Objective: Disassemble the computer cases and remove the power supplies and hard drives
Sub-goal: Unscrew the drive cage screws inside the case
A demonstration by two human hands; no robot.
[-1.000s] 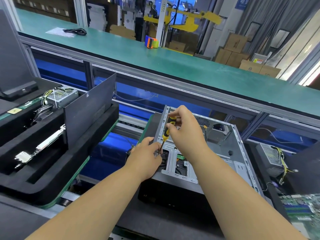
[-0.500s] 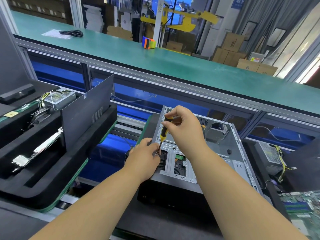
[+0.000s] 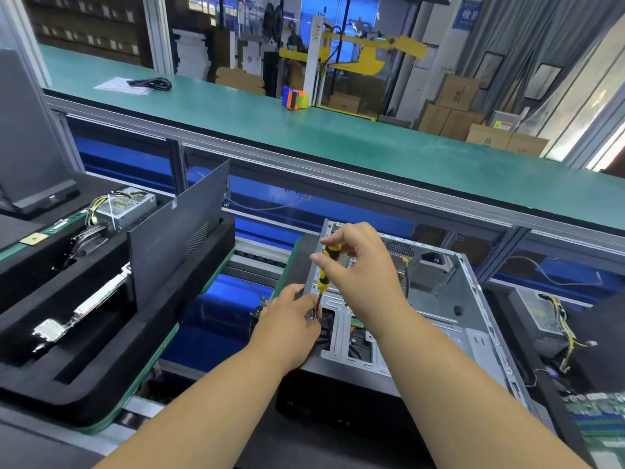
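The open computer case (image 3: 436,319) lies on its side on the near conveyor, side panel off, its bare metal frame facing up. The right hand (image 3: 363,265) holds the yellow-and-black screwdriver (image 3: 323,277) upright over the case's left edge, fingers curled and clamped on the handle top. The left hand (image 3: 291,324) sits at that same edge, its fingers closed around the lower shaft near the tip, which meets the frame beside the drive bay opening (image 3: 360,340); the tip itself is hidden. A gap of blue conveyor bed separates the case from the black foam tray (image 3: 101,363) on the left, where a dark side panel (image 3: 179,238) stands on edge and a removed power supply (image 3: 126,206) rests at the far corner. Another power supply (image 3: 544,319) lies just beside the case's right edge. The green surface (image 3: 338,137) beyond carries a coiled cable (image 3: 150,83) and a tape roll (image 3: 296,99).
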